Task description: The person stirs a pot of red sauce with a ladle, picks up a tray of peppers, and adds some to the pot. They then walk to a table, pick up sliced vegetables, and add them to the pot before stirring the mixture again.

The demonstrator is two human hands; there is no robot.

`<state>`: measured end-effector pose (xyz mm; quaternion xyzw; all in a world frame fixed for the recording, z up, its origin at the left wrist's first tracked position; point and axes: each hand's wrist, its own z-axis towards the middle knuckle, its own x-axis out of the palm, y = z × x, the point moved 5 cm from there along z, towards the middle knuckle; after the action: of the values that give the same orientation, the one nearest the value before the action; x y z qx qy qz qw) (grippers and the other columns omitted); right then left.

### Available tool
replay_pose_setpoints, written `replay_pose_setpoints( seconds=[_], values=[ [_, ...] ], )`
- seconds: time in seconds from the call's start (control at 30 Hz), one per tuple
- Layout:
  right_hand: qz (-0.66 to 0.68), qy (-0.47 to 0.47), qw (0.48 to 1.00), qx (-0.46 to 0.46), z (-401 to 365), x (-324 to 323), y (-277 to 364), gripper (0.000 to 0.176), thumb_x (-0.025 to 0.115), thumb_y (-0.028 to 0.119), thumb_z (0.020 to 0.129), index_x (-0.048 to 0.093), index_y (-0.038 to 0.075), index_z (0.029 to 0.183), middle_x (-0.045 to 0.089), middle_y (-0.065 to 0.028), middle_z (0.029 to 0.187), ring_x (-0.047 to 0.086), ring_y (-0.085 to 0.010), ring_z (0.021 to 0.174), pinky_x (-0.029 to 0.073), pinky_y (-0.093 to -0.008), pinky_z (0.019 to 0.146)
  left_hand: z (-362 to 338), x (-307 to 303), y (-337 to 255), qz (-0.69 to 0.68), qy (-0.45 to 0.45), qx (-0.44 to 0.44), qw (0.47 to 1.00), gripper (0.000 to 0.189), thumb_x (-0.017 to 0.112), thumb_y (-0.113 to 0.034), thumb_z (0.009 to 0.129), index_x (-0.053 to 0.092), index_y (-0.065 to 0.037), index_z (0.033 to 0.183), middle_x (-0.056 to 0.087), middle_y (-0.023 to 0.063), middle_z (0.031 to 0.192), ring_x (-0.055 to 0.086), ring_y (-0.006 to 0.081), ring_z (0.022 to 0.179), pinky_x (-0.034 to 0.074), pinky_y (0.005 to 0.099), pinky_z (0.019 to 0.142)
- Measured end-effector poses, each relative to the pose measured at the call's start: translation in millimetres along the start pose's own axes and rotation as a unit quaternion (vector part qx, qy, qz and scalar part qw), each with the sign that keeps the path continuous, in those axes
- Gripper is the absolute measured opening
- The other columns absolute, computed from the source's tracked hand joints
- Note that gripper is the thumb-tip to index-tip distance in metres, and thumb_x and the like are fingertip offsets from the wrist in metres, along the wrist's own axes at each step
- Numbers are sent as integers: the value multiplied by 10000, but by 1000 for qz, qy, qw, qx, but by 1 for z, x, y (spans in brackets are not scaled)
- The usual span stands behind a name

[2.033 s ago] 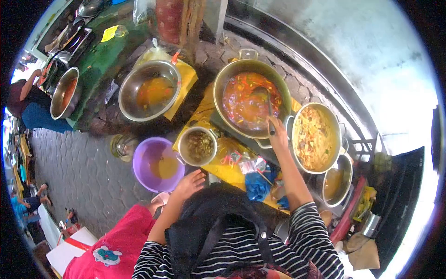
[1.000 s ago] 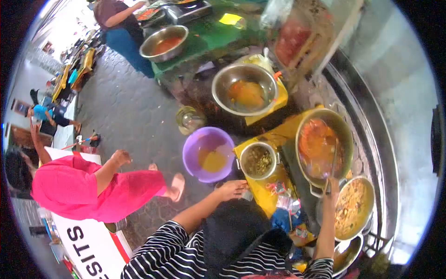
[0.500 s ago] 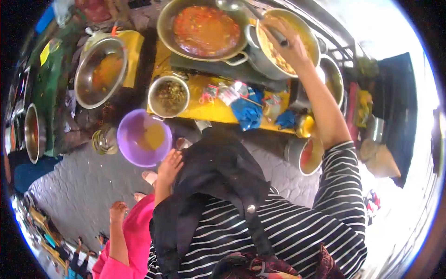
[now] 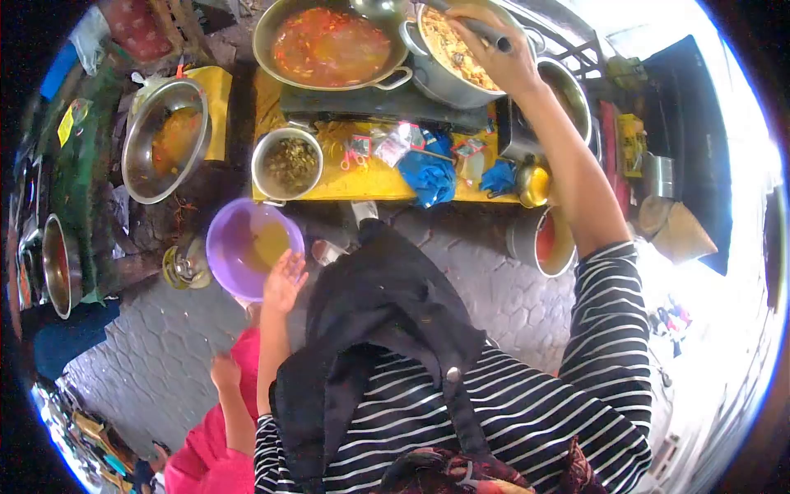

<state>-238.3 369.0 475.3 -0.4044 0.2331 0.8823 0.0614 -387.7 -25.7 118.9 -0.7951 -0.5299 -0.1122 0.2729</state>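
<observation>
Above the tall silver pot [image 4: 461, 90] of chunky yellowish food, my right hand [image 4: 498, 53] grips the dark handle of a ladle [image 4: 378, 8]. The ladle's bowl is over the wide pan [image 4: 276, 66] of red, oily sauce, at the pan's upper right. My left hand [image 4: 284, 282] is empty with its fingers apart, at the lower right rim of the purple basin [image 4: 218, 259], which holds a yellowish liquid. A small pot [image 4: 262, 177] of dark greenish food stands just above the basin.
A person in pink [image 4: 218, 445] is at lower left, one hand near my left arm. An oval metal bowl [image 4: 136, 177] lies at upper left. Blue plastic [image 4: 432, 181] and packets are on the yellow table [image 4: 370, 188]. A metal pot [image 4: 527, 239] stands below its right end.
My left hand has moved away from the black apron to the purple basin's rim. The ladle's bowl has shifted slightly left in view. The pink-clad person's hand has shifted.
</observation>
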Motion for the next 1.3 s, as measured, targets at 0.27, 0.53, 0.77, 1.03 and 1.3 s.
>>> replay_pose_setpoints(
  seconds=[0.27,0.53,0.77,1.03,1.3],
  values=[
    [-43,-91,990,96,5,-26,-7,165,577,147,767,583,15,867,603,-125,849,589,-196,735,460,-300,653,-24,-21,35,-20,-38,13,999,397,427,-252,835,363,-132,1208,466,31,1112,409,187,1052,323,377,896],
    [317,-340,826,320,-78,41,-90,163,521,157,807,449,12,790,553,-83,648,516,-125,493,413,-256,440,-28,96,61,7,2,50,999,393,415,-255,848,352,-121,1211,472,28,1104,422,177,1046,345,369,879],
    [520,-274,662,465,-169,25,-99,161,482,150,822,378,28,822,534,-84,584,527,-138,453,418,-233,417,5,261,101,95,91,64,989,386,453,-247,829,393,-84,1175,497,62,1095,477,196,982,380,358,832],
    [425,-199,807,357,-186,-10,-127,126,442,110,848,425,-7,892,566,-146,702,567,-166,553,459,-255,525,-4,262,163,110,7,50,993,371,460,-255,825,412,-93,1156,523,38,1052,489,159,963,387,330,813],
    [323,-31,941,95,-122,39,-130,129,554,-18,744,515,7,864,563,-104,798,554,-164,694,432,-250,623,-42,164,206,80,-136,48,986,391,401,-252,848,386,-72,1194,503,50,1079,481,170,972,378,329,821]
  ],
)
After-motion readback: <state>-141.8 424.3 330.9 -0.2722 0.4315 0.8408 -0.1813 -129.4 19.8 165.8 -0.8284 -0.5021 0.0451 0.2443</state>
